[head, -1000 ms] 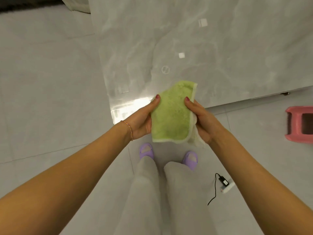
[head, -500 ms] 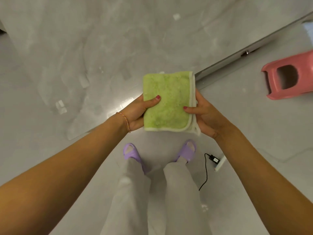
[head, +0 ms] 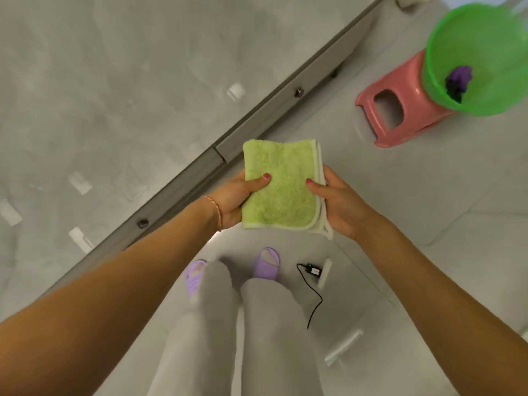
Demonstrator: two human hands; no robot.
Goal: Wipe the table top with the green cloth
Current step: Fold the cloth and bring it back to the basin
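1. Green cloth [head: 281,185]: folded terry pad with pale trim along its right and near edges, held level in the air between both hands, above the floor just off the table's edge. Long axis runs away from the person, the short far edge pointing toward the table rim; a small trim loop hangs at the near right corner.
2. Left hand [head: 234,195]: grips the cloth's left edge, thumb laid across the top face, fingers curled underneath. A thin braided bracelet [head: 216,210] circles the wrist.
3. Right hand [head: 338,201]: pinches the cloth's right edge, thumb on top, fingers hidden beneath.
4. Table top [head: 114,95]: pale grey marbled slab filling the upper left, its metal-edged rim running diagonally from lower left to upper right. Pale rectangular patches on it are possibly reflections; the surface is blurred.
5. Pink plastic stool [head: 400,110]: on the floor at right, well apart from the cloth.
6. Green plastic basin [head: 485,38]: resting on the stool, a dark purple item inside.
7. Black cable with a small adapter [head: 313,271]: on the floor beside the person's lilac slippers [head: 267,264].
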